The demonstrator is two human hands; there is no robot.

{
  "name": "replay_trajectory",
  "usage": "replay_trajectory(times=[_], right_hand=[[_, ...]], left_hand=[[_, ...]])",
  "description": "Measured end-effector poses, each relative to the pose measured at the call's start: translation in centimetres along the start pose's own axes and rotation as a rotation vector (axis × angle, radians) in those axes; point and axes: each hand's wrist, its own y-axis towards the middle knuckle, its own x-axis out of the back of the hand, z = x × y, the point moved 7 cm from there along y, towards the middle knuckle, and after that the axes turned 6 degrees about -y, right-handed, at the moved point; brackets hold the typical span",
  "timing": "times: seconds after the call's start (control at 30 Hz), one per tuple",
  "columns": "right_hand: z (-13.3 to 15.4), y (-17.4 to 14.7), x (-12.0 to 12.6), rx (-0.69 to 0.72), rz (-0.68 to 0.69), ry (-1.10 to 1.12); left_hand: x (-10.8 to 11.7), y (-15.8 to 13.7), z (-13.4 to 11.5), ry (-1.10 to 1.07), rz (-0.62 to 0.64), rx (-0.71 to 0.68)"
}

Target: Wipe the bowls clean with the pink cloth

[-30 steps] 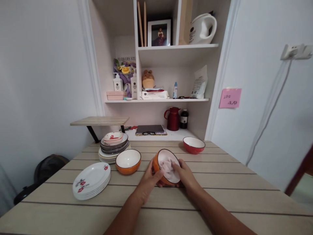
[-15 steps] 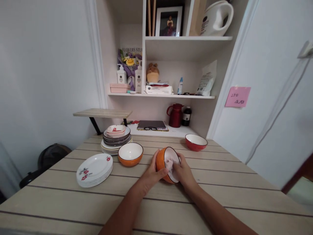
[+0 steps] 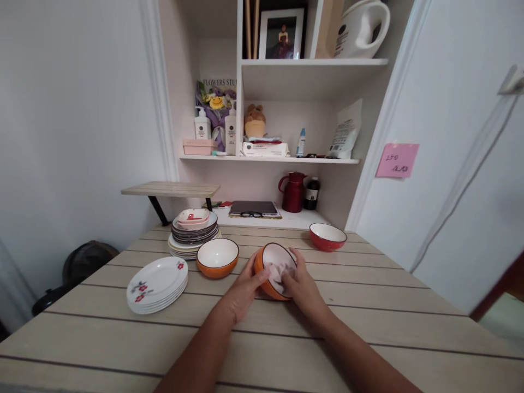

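While my left hand (image 3: 242,286) steadies an orange bowl (image 3: 273,254) near the middle of the bench (image 3: 409,322), my right hand (image 3: 302,284) works at a pale cloth (image 3: 275,272) bunched inside it. Left fingers: clamped on the bowl's side, thumb over the rim. Right fingers: closed on the cloth at the right of the bowl, tips partly hidden, so I cannot judge how firm the hold is. Bowl is tilted, mouth toward me and slightly right; whether its base touches the bench I cannot tell.

Progress: I judge the wiping of this bowl to be under way and unfinished, since the cloth is inside and neither hand is free. Left to do, as I read it: take the cloth out and set the bowl upright.

Other pieces, none in hand: second orange bowl (image 3: 218,259), upright, to the left; red bowl (image 3: 327,238), upright, farther back on the right; flowered plates (image 3: 158,284) stacked at left; taller plate stack (image 3: 194,237) behind them, small dishes (image 3: 193,218) on top. Which of these are already wiped, I cannot tell.
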Motion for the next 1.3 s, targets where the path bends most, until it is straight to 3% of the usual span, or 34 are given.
replay_trajectory(times=[0.13,0.2,0.4,0.5,0.73,0.9,1.0,1.13,1.3], right_hand=[[2.8,-0.2,1.4,0.216,-0.16,-0.237],[4.0,-0.4,1.8,0.292,-0.176,-0.322],[6.2,-1.8,0.1,0.465,0.209,-0.204],[6.5,-2.6,-0.7,0.554,0.289,-0.239],[6.2,-2.0,-1.3,0.424,0.429,-0.257],[6.1,-1.8,-0.8,0.467,0.573,-0.156],[5.6,-2.0,-0.5,0.507,0.641,-0.218],[5.9,-2.2,-0.4,0.544,0.578,-0.314],[6.3,-2.2,-1.2,0.476,0.472,-0.311]], left_hand=[[0.0,0.0,0.0,-0.009,0.027,0.008],[0.1,0.0,0.1,-0.023,0.021,0.011],[0.4,0.1,0.1,-0.048,0.011,-0.014],[0.3,0.1,-0.1,-0.018,0.011,-0.024],[0.3,0.0,-0.3,0.035,-0.032,-0.049],[0.6,0.0,-0.4,0.056,-0.065,-0.068],[0.8,0.1,-0.4,0.053,-0.062,-0.053],[1.2,0.3,-0.4,0.063,-0.075,-0.034],[1.7,0.4,-0.1,0.137,-0.146,-0.055]])
